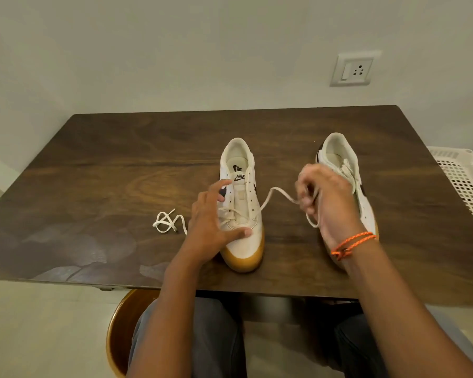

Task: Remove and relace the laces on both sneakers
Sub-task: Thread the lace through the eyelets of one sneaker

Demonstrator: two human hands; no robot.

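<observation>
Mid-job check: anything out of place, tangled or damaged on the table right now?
Nothing damaged. One lace end lies in a loose tangle on the table, left of the near sneaker; it may need straightening before threading. The right hand pinches the other end; the left hand rests on the sneaker.

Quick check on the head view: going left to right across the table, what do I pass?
Loose end of the lace → left hand steadying the middle sneaker → right hand pinching the lace's other end → second sneaker → white basket off the table's right edge.
</observation>
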